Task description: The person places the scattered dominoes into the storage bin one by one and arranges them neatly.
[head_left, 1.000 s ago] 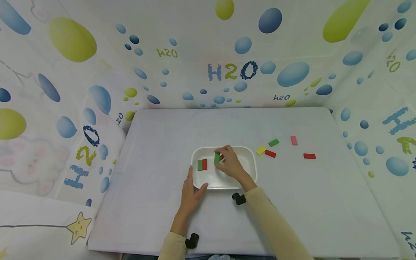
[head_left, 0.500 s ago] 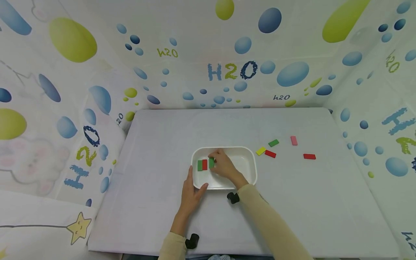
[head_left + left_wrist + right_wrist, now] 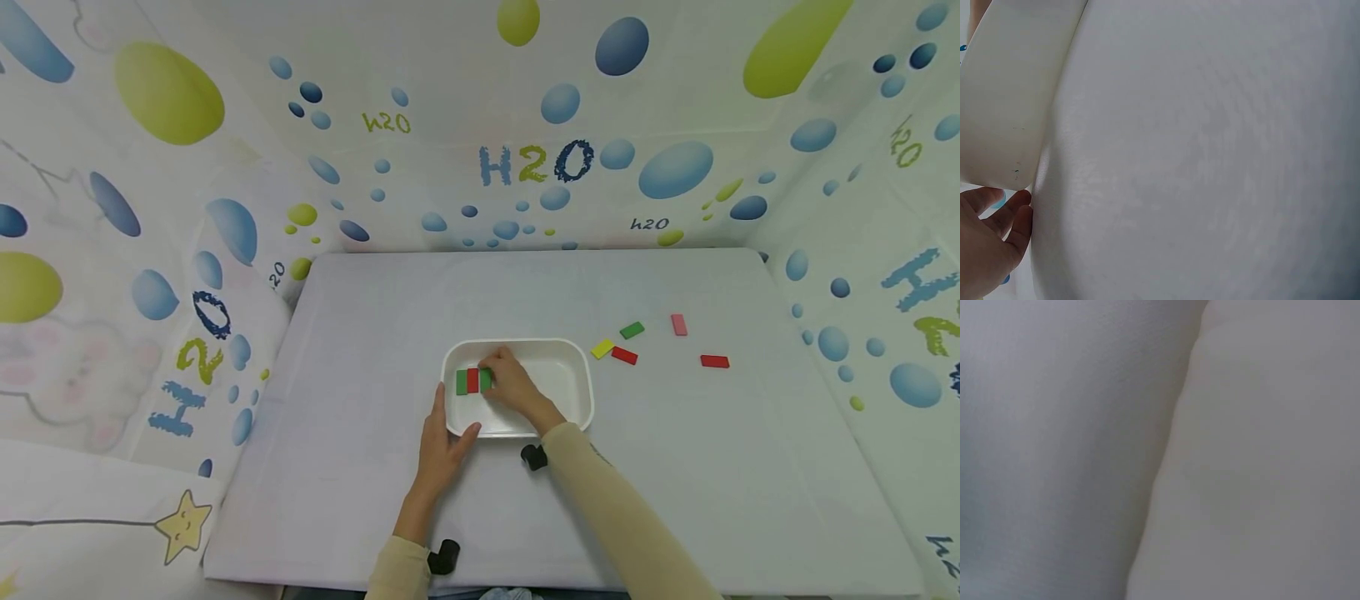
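In the head view a white tray (image 3: 558,383) lies on the table. At its left side a green block (image 3: 461,382) and a red block (image 3: 472,381) lie side by side. My right hand (image 3: 514,388) pinches another green block (image 3: 486,379) between thumb and fingers, right at the red one's right edge. My left hand (image 3: 438,450) rests against the tray's near left corner, index finger along the left side and thumb at the front rim. The left wrist view has its fingers (image 3: 1019,228) fairly straight beside the tray's end. My right hand is outside the right wrist view.
To the tray's right on the white table (image 3: 337,333) lie a yellow block (image 3: 602,348), a red block (image 3: 624,355), a green block (image 3: 632,330), a pink block (image 3: 678,324) and another red block (image 3: 715,361). A patterned cloth wall (image 3: 450,125) stands behind.
My right hand has moved left and down with the green block, bringing it from apart to right beside the red one. My left hand and the tray have not moved.
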A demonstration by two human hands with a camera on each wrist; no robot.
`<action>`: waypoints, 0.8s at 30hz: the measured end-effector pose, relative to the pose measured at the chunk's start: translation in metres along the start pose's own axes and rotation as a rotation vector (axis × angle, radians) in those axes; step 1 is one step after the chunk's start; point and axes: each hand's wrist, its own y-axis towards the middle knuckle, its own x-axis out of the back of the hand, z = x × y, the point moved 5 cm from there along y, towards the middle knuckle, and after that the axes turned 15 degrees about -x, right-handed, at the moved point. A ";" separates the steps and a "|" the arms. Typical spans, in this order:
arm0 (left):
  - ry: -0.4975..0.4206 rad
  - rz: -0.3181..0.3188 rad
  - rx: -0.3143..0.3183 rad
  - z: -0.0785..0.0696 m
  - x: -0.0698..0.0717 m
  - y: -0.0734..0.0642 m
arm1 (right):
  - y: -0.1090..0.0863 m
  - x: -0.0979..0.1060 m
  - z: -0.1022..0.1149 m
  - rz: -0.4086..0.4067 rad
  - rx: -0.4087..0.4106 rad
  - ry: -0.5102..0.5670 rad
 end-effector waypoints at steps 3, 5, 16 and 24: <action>0.001 -0.002 -0.004 0.000 0.000 0.000 | 0.001 -0.002 0.000 0.004 -0.005 -0.008; 0.004 -0.002 -0.003 0.000 0.000 0.000 | 0.001 -0.002 0.000 0.007 -0.007 -0.003; 0.006 0.006 0.007 0.001 -0.001 0.000 | 0.004 -0.006 -0.002 0.021 -0.026 0.004; 0.013 0.003 0.012 0.000 0.000 0.000 | 0.004 -0.006 -0.004 0.018 -0.016 0.024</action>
